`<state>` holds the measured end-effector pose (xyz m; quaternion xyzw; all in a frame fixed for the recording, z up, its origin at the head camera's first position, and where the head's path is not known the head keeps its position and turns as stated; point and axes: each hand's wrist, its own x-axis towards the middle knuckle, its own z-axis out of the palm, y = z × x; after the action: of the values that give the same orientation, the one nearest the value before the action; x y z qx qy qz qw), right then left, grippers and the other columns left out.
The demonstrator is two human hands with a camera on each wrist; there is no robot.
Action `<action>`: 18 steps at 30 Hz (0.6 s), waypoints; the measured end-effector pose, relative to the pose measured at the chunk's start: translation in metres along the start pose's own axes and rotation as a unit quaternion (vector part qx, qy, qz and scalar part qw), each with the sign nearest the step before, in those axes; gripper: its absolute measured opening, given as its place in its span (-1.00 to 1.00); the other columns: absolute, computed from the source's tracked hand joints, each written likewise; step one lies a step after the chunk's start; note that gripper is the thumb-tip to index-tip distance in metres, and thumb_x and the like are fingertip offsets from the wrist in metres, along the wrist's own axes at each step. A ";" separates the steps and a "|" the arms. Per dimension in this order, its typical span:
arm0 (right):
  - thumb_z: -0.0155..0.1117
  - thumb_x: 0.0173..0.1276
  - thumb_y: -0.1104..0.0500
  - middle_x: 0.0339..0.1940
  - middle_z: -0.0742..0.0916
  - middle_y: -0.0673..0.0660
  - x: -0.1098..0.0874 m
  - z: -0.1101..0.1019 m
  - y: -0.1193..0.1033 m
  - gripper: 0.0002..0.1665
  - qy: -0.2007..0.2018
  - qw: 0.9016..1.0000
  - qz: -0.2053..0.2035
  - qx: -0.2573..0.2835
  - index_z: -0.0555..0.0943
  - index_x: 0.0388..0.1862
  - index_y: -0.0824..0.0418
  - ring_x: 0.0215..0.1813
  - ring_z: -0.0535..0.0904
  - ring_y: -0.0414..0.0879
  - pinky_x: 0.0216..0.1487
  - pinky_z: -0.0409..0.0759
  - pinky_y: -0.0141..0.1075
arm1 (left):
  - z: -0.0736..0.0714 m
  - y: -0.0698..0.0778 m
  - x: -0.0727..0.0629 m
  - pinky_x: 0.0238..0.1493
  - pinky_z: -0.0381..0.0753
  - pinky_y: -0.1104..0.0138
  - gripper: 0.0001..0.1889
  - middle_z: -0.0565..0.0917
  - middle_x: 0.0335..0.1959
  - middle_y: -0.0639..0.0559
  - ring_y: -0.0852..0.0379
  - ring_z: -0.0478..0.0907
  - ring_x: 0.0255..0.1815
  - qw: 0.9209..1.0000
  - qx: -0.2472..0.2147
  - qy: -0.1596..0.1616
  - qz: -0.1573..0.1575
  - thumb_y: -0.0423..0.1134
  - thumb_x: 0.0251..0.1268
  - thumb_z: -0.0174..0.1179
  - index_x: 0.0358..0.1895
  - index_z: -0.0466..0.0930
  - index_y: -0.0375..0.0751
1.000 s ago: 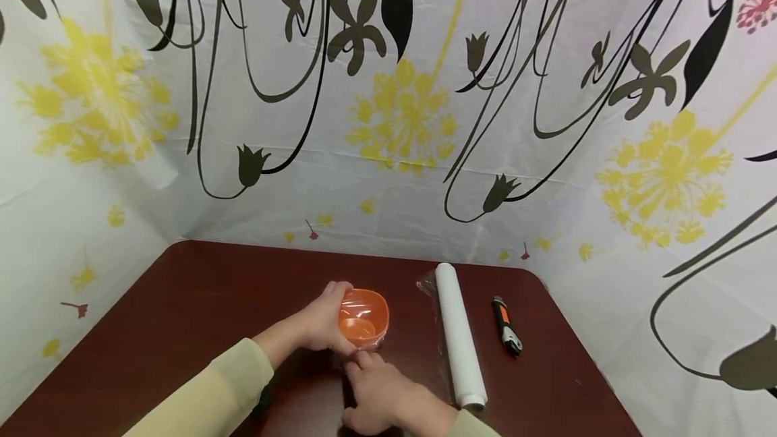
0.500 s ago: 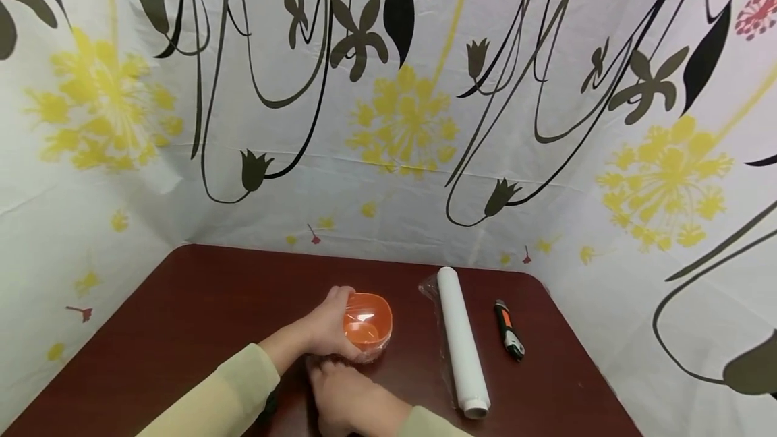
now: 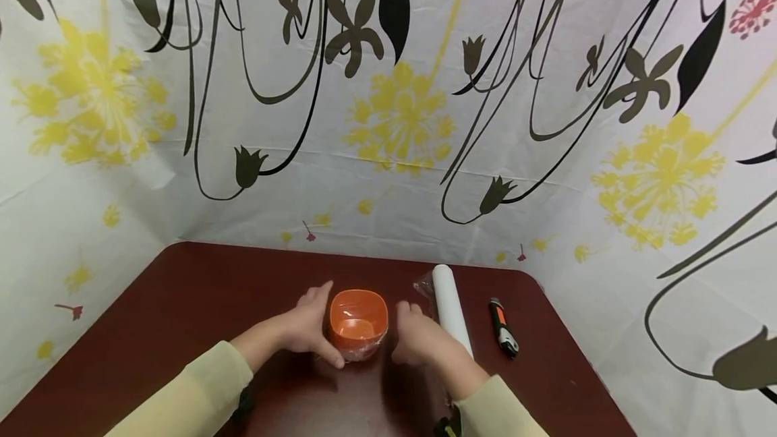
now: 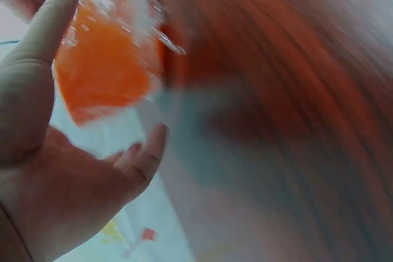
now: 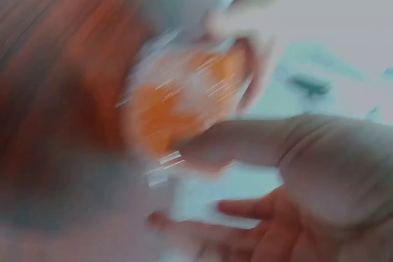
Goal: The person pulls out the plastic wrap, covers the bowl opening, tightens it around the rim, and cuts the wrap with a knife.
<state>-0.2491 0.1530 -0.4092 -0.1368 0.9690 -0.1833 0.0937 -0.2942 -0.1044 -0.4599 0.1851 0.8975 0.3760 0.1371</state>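
An orange bowl [image 3: 359, 312] with clear plastic film stretched over its mouth stands on the dark red table. Crumpled film [image 4: 138, 10] clings round its side and base in the left wrist view. My left hand [image 3: 306, 329] is at the bowl's left side, thumb and fingers spread apart around it. To the right, my right hand [image 3: 419, 337] is held apart from the bowl in the head view, its fingers loosely bent and nothing in them. The right wrist view is blurred, with the bowl [image 5: 163, 111] beyond the thumb.
A roll of plastic wrap [image 3: 450, 305] lies lengthwise to the right, its lower part hidden behind the right forearm. Further right lies a black and orange utility knife [image 3: 502, 329]. Flower-printed sheeting [image 3: 388, 221] borders the table [image 3: 243, 282] behind and at the sides.
My right hand has moved from in front of the bowl, near the left hand, to the bowl's right side. The left hand has loosened from the bowl and spread its fingers.
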 end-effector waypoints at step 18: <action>0.89 -0.16 0.26 -0.06 0.88 0.10 0.065 0.054 0.037 -0.24 0.031 0.991 -0.047 0.121 0.80 0.12 0.26 -0.07 0.70 -0.07 0.25 0.74 0.04 | 0.008 -0.024 0.023 0.26 0.74 -0.04 -0.43 0.87 -0.08 0.08 0.16 0.68 -0.08 0.999 0.007 0.017 0.039 -0.22 -0.15 0.84 0.04 0.85 -0.17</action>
<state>-0.3059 0.1487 -0.4811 -0.1643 0.9347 -0.3071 0.0704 -0.3172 -0.1049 -0.4852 0.2146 0.8946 0.3776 0.1051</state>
